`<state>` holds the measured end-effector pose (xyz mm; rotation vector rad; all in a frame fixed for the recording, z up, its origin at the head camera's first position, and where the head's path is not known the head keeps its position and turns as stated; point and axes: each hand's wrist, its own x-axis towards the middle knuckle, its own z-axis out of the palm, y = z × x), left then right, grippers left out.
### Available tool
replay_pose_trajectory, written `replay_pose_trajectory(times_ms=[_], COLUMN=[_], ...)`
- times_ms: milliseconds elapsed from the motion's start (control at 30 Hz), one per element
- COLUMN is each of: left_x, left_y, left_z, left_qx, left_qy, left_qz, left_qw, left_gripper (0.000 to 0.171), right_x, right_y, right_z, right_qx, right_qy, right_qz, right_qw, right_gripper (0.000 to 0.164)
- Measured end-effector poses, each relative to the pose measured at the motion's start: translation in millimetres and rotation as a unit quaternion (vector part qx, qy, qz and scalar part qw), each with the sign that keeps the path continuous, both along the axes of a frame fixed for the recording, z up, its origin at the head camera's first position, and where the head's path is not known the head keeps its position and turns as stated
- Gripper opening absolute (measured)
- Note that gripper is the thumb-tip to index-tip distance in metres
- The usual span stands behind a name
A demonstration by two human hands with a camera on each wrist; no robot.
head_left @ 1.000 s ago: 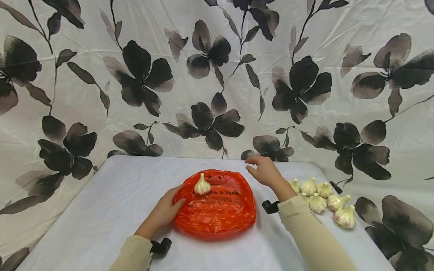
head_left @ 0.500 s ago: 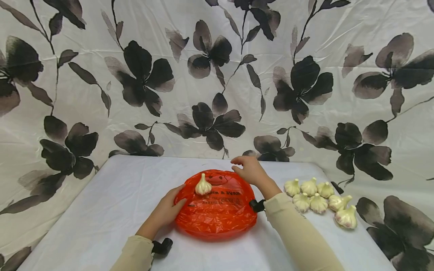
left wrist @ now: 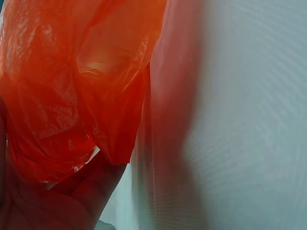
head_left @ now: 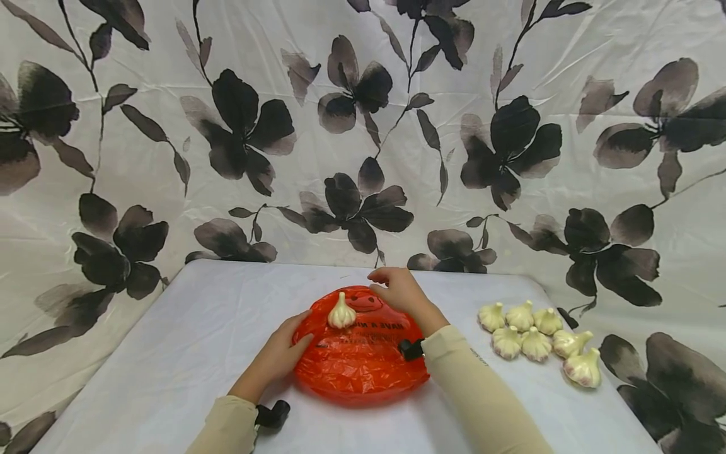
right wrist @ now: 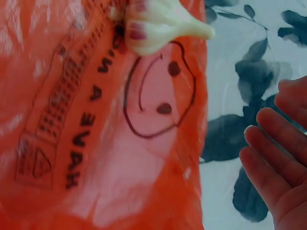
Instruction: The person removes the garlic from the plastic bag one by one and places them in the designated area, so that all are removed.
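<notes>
A red plastic bag [head_left: 363, 369] with mirrored black lettering and a smiley face lies puffed up on the table. One garlic bulb [head_left: 341, 313] sits on its printed film, stem pointing away. My left hand [head_left: 276, 351] holds the bag's left side, thumb on the near face and the other fingers round the edge. In the left wrist view the bag film [left wrist: 115, 96] hangs between the thumb and those fingers. Over the bag's far right edge hovers my right hand [head_left: 404, 293], fingers loosely bent and holding nothing. The right wrist view shows its fingers [right wrist: 273, 163] beside the bag.
Several garlic bulbs [head_left: 535, 343] stand in a group on the right side of the white table [head_left: 187, 340]. A flowered sheet [head_left: 363, 126] hangs behind the far table edge. Black camera mounts [head_left: 273, 414] sit on both wrists.
My right hand has moved left from beside the bag to over its far right edge, uncovering more of the garlic group. The left hand, the bag and its garlic bulb stay put.
</notes>
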<state>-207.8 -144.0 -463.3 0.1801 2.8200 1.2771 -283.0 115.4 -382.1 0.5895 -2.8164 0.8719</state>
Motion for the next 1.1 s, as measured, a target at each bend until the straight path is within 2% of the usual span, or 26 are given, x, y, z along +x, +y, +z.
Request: replay_pose_trajectory(times_ms=[167, 467, 700, 1100], left_x=[-0.2, -1.3, 0.4, 2.9], left_y=[-0.5, -0.6, 0.0, -0.2], left_z=[0.3, 1.6, 0.4, 3.7], left_qx=[0.001, 0.001, 0.003, 0.000], left_qy=[0.006, 0.008, 0.002, 0.008], left_qz=[-0.001, 0.000, 0.006, 0.002], left_qw=[1.0000, 1.0000, 1.0000, 1.0000], left_gripper=[0.059, 0.059, 0.060, 0.059], right_x=[-1.7, -6.2, -8.4, -5.8], right_y=[-12.0, -28.3, -40.6, -56.3], right_z=[-4.1, -9.5, -22.1, -26.9], right_qx=[-0.027, -0.041, -0.043, -0.033], right_qy=[-0.025, -0.035, -0.059, -0.103], right_qz=[0.012, 0.025, 0.033, 0.052], right_qw=[0.999, 0.998, 0.997, 0.993], right_gripper=[0.026, 0.027, 0.029, 0.035])
